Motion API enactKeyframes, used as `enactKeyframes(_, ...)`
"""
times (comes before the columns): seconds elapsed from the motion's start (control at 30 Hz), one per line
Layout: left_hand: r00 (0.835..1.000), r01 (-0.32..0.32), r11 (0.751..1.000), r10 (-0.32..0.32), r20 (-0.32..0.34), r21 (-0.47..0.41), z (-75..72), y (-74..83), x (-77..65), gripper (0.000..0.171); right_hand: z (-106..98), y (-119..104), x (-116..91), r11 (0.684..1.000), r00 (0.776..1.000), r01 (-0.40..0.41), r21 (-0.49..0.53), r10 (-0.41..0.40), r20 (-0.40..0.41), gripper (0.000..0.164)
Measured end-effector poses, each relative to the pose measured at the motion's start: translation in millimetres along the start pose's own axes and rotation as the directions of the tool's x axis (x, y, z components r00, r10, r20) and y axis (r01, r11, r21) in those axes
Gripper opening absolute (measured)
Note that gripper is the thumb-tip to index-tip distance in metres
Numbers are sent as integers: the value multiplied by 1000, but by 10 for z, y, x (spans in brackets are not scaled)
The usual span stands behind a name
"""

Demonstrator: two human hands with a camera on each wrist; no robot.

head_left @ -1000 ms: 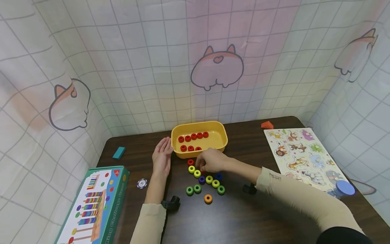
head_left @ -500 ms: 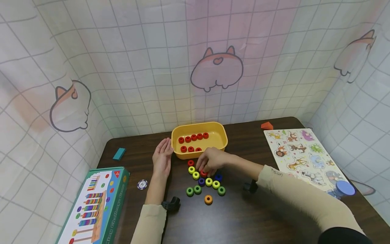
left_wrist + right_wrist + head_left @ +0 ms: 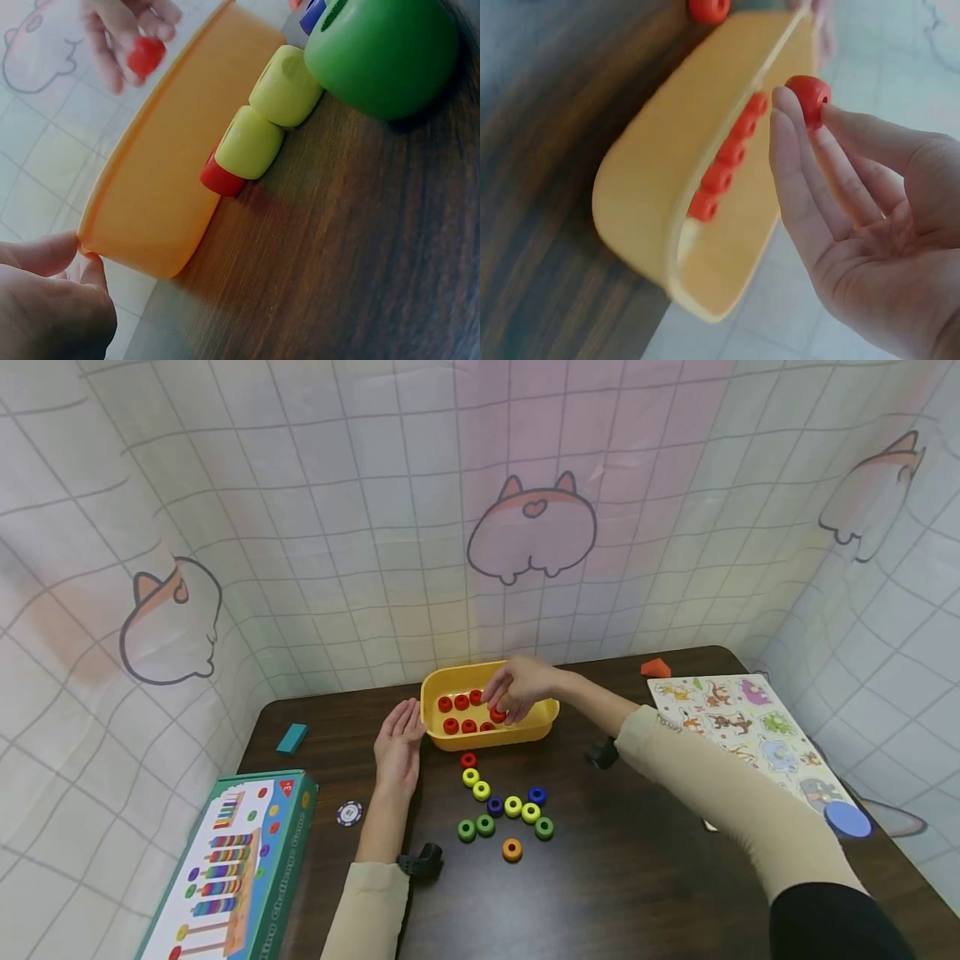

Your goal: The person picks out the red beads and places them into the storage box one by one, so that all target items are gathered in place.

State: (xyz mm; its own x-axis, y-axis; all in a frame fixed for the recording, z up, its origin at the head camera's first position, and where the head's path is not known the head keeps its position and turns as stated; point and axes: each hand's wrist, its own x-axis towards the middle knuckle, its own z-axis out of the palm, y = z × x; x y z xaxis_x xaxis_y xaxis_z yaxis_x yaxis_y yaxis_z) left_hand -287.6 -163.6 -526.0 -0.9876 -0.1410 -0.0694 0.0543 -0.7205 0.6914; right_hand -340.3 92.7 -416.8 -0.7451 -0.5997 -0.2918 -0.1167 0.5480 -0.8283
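My right hand point(image 3: 528, 683) is over the yellow plastic bin point(image 3: 487, 742), pinching a red bead point(image 3: 808, 99) between thumb and fingertips, its hole facing sideways. Several red beads point(image 3: 452, 726) lie in two rows on the bin's floor, partly hidden by this hand. At the bin's left end my left hand point(image 3: 397, 756) touches the rim, its fingers straight and outside the wall. One red bead point(image 3: 468, 761) sits on the table in front of the bin. Beside it are yellow beads point(image 3: 482, 791), then blue beads point(image 3: 537, 795), green beads point(image 3: 544, 828) and an orange bead point(image 3: 512, 850).
A green game box point(image 3: 247, 860) lies at the left, near a poker chip point(image 3: 349, 813) and a teal block point(image 3: 292, 738). Rightward are an animal puzzle board point(image 3: 731, 727), a red-orange block point(image 3: 656, 668) and a blue round-topped object point(image 3: 847, 819). Patterned cloth hangs behind the table.
My right hand has picked up a red bead from among those on the table and carried it up over the bin. The left hand has stayed at the bin's left end.
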Motion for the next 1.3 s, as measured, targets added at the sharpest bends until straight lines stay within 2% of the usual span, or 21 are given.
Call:
enactKeyframes(0.13, 1000, 4, 1000, -4, 2, -1, 1, 0, -1, 60, -43, 167, 153, 998, 995, -49, -27, 46, -85, 26)
enactKeyframes(0.27, 1000, 13, 1000, -13, 1, 1, 10, -6, -8, 60, 8, 366, 247, 992, 987, -104, -67, 95, -130, 24)
enactKeyframes(0.43, 1000, 12, 1000, -12, 9, -8, 16, -8, -16, 60, 75, 499, 308, 983, 987, -126, -130, 112, -112, 27)
enactKeyframes(0.53, 1000, 4, 1000, -4, 23, -16, 20, -7, -14, 60, 78, 488, 309, 983, 989, -128, -132, 117, -87, 32)
enactKeyframes(0.6, 1000, 1, 1000, 0, 25, -16, 24, -6, -12, 60, 62, 453, 292, 984, 988, -133, -119, 121, -100, 33)
enactKeyframes(0.73, 1000, 2, 1000, -2, 10, -13, 25, -1, -8, 61, 45, 339, 211, 987, 977, -93, -130, 65, -204, 27)
enactKeyframes(0.87, 1000, 8, 1000, -8, -3, -6, 16, 5, -9, 61, 133, 154, 79, 984, 965, 21, -178, -67, -253, 21)
enactKeyframes(1.0, 1000, 10, 1000, -10, 4, 1, 14, 14, -11, 61, 304, -34, -30, 952, 964, 122, -282, -182, -197, 19)
enactKeyframes(1.07, 1000, 5, 1000, -5, 11, -5, 15, 19, -13, 61, 398, -93, -52, 926, 963, 181, -331, -235, -131, 19)
enactKeyframes(1.17, 1000, 2, 1000, -2, 16, -7, 11, 20, -15, 61, 537, -130, -72, 897, 967, 235, -375, -253, 2, 23)
enactKeyframes(1.2, 1000, 2, 1000, -2, 17, -8, 10, 19, -15, 61, 584, -125, -73, 881, 967, 246, -404, -251, 40, 25)
enactKeyframes(1.3, 1000, 8, 1000, -8, 12, -1, 5, 13, -19, 61, 725, -98, -89, 805, 964, 265, -530, -229, 133, 31)
